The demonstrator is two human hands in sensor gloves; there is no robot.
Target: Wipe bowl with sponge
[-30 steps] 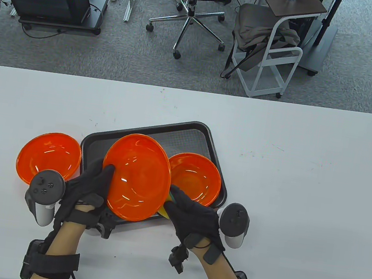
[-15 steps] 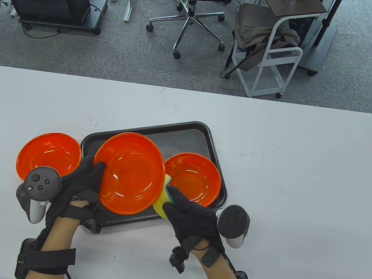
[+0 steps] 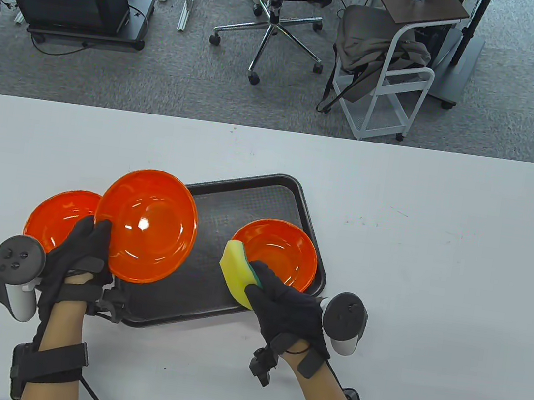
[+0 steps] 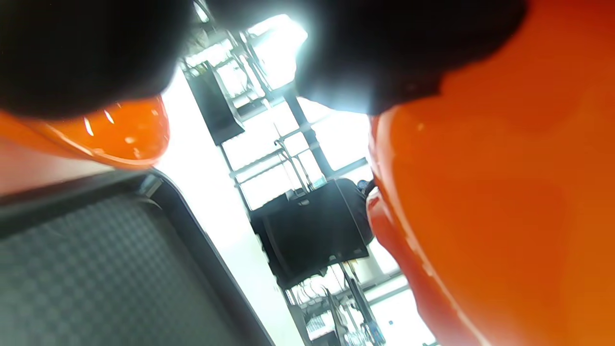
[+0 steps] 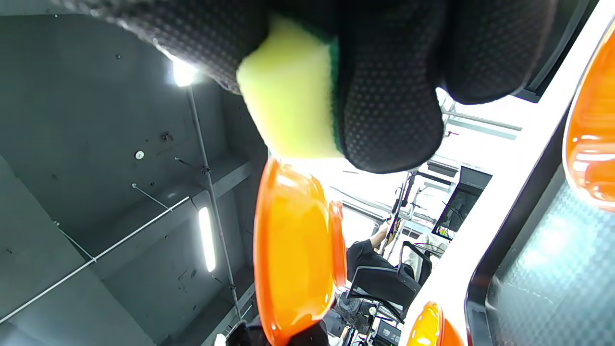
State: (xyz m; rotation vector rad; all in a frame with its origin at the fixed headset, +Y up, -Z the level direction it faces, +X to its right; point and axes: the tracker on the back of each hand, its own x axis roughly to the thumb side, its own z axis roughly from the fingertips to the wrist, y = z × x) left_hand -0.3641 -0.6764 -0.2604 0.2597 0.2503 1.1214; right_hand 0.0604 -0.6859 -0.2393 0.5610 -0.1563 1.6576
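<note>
Three orange bowls show on the white worktop [image 3: 434, 283], and the black tray [image 3: 213, 296] serves as the landmark for all of them. The left hand [image 3: 78, 253] grips the held bowl [image 3: 146, 225] by its near-left rim, fingers [image 3: 98, 236] closed on the edge; this bowl is lifted and tilted, overlapping the tray's left edge and far-left corner. In the left wrist view its orange underside fills the right half of the frame, with dark glove above it.

A second bowl [image 3: 58, 220] sits on the worktop just left of the tray, partly hidden behind the held bowl. A third bowl [image 3: 274, 255] rests inside the tray, toward its right side.

The right hand [image 3: 288, 312] holds the sponge [image 3: 237, 270], yellow with a green layer, over the tray's near-middle, beside the third bowl's left rim and apart from the held bowl. In the right wrist view the fingers [image 5: 384, 96] are clamped around the sponge's yellow foam.
</note>
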